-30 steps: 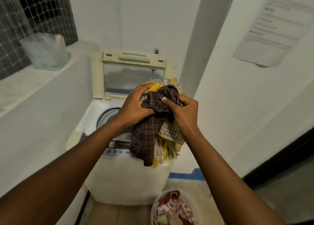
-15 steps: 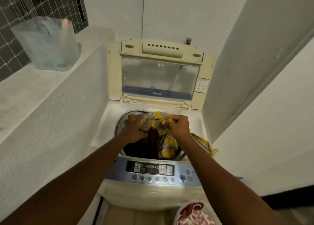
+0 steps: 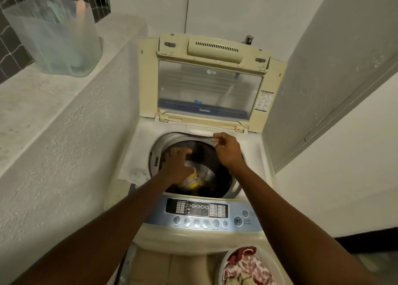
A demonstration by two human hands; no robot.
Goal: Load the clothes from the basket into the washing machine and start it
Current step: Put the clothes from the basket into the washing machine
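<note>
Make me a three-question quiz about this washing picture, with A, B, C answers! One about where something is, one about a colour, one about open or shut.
1. Where is the basket?
A. On the ledge
B. On the floor in front of the washing machine
C. Inside the drum

2. What colour is the cloth in the drum?
A. Yellow check
B. Blue
C. Pink

3. The lid is
A. Shut
B. Missing
C. Open, standing up

Answers: 1 B, it shows at the bottom edge. 2 A, yellow shows below the left hand. 3 C, the drum is uncovered.
</note>
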